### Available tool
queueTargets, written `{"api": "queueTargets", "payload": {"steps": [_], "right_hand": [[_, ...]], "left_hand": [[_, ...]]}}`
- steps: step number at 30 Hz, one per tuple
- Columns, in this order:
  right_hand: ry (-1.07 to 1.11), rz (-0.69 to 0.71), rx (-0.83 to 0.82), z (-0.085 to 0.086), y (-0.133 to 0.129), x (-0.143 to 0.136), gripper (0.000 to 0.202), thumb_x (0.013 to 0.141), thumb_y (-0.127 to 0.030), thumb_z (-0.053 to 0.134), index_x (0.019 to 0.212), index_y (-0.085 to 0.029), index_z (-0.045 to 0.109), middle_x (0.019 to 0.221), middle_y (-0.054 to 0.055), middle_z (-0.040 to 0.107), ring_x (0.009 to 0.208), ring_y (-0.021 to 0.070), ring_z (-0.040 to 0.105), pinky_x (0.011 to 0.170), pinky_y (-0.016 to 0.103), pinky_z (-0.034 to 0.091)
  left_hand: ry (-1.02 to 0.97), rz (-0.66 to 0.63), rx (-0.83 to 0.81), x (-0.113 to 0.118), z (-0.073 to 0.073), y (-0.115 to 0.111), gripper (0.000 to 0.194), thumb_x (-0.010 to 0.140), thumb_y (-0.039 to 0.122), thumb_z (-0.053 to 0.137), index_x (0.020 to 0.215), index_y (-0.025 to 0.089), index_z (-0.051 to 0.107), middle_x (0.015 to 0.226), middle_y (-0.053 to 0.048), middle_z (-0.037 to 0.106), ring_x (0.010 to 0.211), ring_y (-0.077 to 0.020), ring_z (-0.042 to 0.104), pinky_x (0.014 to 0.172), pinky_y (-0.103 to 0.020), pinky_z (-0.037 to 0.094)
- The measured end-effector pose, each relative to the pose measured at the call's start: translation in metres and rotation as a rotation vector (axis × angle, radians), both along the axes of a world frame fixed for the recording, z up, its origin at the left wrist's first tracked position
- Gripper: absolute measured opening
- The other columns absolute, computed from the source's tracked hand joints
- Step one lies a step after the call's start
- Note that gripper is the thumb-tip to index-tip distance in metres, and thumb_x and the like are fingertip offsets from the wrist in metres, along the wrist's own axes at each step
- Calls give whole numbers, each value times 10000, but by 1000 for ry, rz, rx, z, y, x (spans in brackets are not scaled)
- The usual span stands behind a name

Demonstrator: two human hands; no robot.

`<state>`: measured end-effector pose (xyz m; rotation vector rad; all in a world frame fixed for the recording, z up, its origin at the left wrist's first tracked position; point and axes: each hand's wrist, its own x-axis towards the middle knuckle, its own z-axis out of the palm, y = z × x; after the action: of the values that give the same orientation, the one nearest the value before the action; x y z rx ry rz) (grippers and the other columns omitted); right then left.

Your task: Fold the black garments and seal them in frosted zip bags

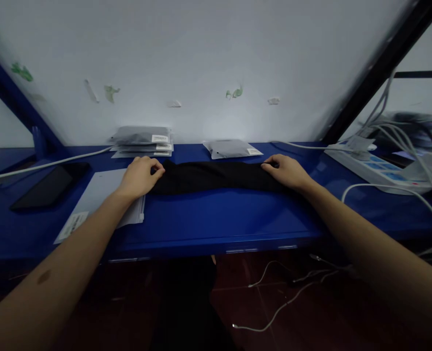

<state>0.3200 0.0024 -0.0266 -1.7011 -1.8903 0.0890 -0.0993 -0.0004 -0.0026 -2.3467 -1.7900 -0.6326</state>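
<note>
A long strip of folded black cloth (216, 176) lies across the blue table (216, 219). At its left end, my left hand (141, 176) is closed with thumb and fingers pinching the fabric. My right hand (286, 171) pinches the upper edge of the right end. Beneath my left wrist and forearm is a flat pale zip bag (102, 187) with a white label, partly covered by the arm.
Behind the cloth sit a stack of packed grey bags (143, 136) and a single grey bag (232, 148). A dark phone-like slab (49, 187) lies at left. A white power strip (380, 168) with tangled cables is at right. Cables lie on the floor.
</note>
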Motion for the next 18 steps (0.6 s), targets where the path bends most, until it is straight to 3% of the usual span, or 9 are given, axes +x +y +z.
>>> {"api": "queueTargets", "payload": {"steps": [18], "right_hand": [[104,-34,101,-2,-7,0,217,790,-394,545,852,-214,650,894,73,712,865,253,643,817,389,474]], "left_hand": [[1,-13,-2,6,1,-1,191,887,312,554,894,220,721,984,-83,695,982,-289,573,898,-431,443]]}}
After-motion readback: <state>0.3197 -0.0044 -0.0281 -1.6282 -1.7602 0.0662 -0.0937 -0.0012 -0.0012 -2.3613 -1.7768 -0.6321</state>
